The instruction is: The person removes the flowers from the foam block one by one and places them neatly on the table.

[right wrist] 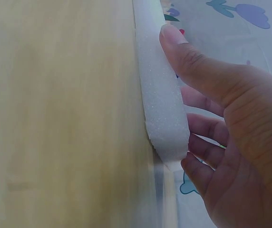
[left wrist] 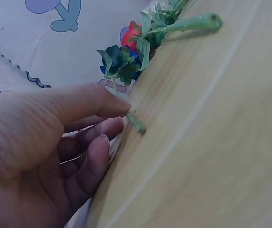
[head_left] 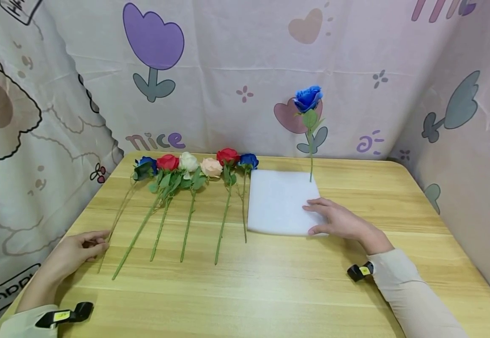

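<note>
On the left, my left hand (head_left: 73, 253) pinches the stem of the leftmost blue rose (head_left: 145, 166) between thumb and fingertips. The cut end of that stem (left wrist: 138, 123) sticks out past the fingertips in the left wrist view, and the bloom lies on the table toward the back. With loosely spread fingers, my right hand (head_left: 338, 218) rests on the right edge of a white foam block (head_left: 283, 202); its thumb lies by the near corner. Another blue rose (head_left: 308, 99) stands upright in the block's far right part.
Beside the held rose lie several more: a red rose (head_left: 168, 162), a white rose (head_left: 189, 162), a peach rose (head_left: 211, 167), another red rose (head_left: 228, 156) and a blue rose (head_left: 249, 161). They lie on a wooden table (head_left: 278, 286). A patterned cloth (head_left: 228, 56) hangs behind.
</note>
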A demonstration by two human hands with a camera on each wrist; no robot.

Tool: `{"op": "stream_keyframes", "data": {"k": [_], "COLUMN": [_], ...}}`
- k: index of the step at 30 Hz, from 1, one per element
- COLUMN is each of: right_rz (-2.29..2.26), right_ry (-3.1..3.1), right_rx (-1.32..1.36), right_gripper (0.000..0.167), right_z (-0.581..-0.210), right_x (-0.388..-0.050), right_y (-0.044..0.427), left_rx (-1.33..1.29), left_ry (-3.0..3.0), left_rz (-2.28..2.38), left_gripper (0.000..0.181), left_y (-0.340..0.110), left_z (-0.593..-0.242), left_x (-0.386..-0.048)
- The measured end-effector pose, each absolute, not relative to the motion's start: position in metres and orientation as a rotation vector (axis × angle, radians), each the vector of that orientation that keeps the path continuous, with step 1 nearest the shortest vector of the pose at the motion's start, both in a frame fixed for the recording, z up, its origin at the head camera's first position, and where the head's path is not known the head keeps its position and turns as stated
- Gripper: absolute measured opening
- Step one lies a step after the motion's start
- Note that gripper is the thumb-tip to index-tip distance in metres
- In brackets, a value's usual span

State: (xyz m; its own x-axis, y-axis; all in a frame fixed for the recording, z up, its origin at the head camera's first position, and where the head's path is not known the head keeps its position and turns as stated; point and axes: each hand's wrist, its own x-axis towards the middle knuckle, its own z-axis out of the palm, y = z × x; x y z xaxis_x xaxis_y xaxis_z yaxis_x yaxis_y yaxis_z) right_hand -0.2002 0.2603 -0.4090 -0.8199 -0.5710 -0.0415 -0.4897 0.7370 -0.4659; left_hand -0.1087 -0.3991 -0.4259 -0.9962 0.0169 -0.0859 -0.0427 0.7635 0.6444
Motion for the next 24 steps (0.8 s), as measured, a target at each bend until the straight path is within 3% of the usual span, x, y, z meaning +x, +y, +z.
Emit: {"op": "stream_keyframes", "data": {"k": [15, 24], "right_rz": [-0.649, -0.659], "right_ry": [2.763, 2.755], "right_rx": [-0.863, -0.835], "right_gripper": [0.078, 0.079], "right_z": [-0.4082, -0.4072], "right_x": [-0.2, -0.1995], "right_y": [0.2594, 0.2592], "left_rx": [-0.07, -0.007], "left_ry": [2.76, 2.727], "left_rz": [1.14, 1.113], "left_gripper": [0.063, 0.048], "left_y": [-0.401, -0.4016], "left_z": [-0.4218, -0.4192], "left_x": [-0.1121, -0.1091]}}
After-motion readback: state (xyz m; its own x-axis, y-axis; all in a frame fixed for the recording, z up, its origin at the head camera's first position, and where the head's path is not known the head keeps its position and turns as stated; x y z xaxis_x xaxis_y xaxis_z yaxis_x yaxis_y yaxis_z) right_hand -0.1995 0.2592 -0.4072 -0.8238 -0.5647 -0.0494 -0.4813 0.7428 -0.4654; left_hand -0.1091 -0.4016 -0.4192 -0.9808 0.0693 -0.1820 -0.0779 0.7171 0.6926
